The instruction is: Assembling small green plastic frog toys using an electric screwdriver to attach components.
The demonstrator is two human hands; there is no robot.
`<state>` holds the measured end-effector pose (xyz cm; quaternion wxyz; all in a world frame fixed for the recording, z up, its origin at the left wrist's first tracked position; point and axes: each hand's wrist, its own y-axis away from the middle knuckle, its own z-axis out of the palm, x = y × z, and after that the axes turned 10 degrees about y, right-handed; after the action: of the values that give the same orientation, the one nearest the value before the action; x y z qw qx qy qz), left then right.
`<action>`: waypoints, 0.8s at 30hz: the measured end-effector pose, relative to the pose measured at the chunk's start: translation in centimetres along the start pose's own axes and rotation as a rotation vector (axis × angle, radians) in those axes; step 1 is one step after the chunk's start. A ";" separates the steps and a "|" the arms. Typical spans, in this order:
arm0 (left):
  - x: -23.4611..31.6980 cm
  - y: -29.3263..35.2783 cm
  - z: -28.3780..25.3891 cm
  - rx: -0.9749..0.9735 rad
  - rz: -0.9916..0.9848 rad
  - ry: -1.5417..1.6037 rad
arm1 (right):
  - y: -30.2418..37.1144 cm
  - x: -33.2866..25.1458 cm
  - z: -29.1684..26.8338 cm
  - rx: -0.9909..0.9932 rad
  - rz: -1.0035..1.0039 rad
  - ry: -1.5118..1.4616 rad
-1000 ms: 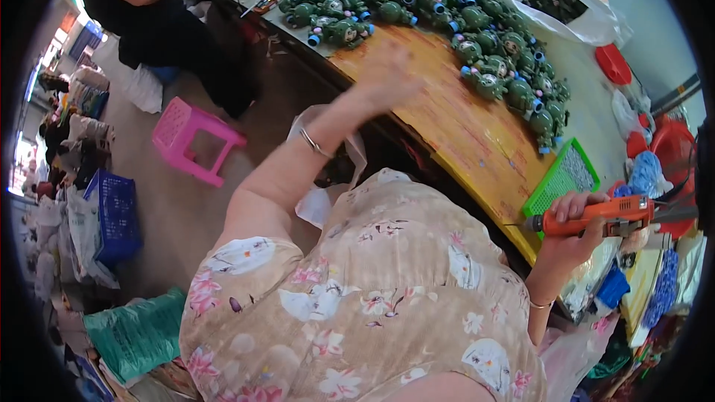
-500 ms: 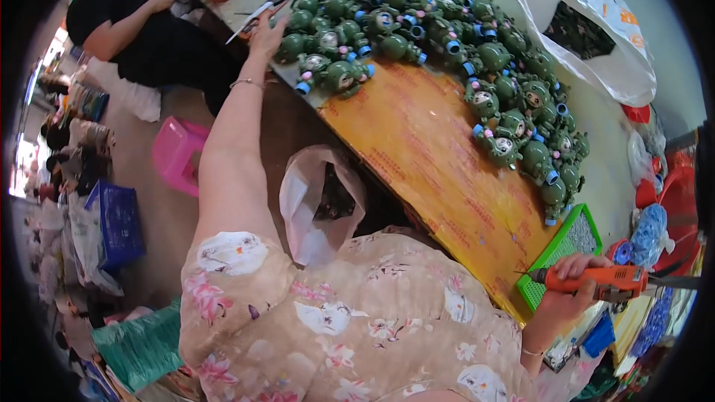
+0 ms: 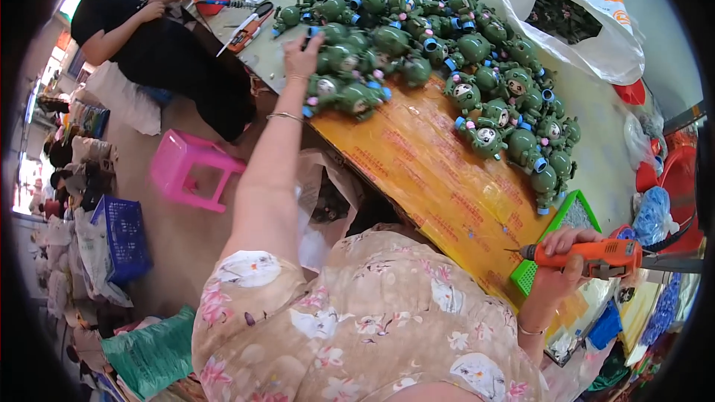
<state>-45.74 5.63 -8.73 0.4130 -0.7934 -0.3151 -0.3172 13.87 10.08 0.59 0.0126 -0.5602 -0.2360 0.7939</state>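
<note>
My left hand (image 3: 301,58) is at the near-left edge of a heap of glossy dark green toy figures (image 3: 474,49) on the table. It presses against the outer figures with fingers apart, the tips partly hidden; the figures beside it are blurred by motion. The figures have light blue ends, small pink parts and pale faces. At the lower right, my right hand (image 3: 566,249) is closed round an orange electric screwdriver (image 3: 607,254), its thin bit pointing left over the table. A green plastic basket (image 3: 526,278) is partly hidden behind that hand.
Brown-orange tape covers the near table top (image 3: 439,171). Scissors (image 3: 257,18) and an orange-handled knife (image 3: 249,32) lie at the far left. A white bag (image 3: 625,52) stands far right. Left are a pink stool (image 3: 179,167), a blue crate (image 3: 123,242) and a seated person in black (image 3: 164,52).
My left hand has moved right and nearer, pushing figures at the heap's left end to the right and away from the scissors. The right hand still holds the electric screwdriver.
</note>
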 end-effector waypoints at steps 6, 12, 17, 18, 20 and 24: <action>5.1 5.4 7.9 0.117 0.038 0.130 | 1.2 -0.1 -2.6 0.116 -0.006 -0.031; 11.4 9.7 9.8 0.272 -0.170 0.116 | 0.8 -0.1 -2.2 0.114 -0.050 -0.016; 14.0 11.9 13.0 0.304 -0.224 0.141 | 0.5 0.5 -1.5 0.088 -0.109 0.060; 14.7 12.3 13.8 0.273 -0.262 0.145 | 0.4 0.7 -1.5 0.086 -0.117 0.048; 15.3 13.3 15.8 0.301 -0.238 0.049 | 0.6 0.9 -1.6 0.063 -0.126 0.095; 15.8 14.1 15.5 0.176 -0.238 0.026 | 1.0 0.9 -1.3 0.130 -0.035 0.007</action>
<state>-21.69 16.17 -10.21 0.4442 -0.7071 -0.4282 -0.3454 14.93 9.90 -0.92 0.0638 -0.5568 -0.1937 0.8052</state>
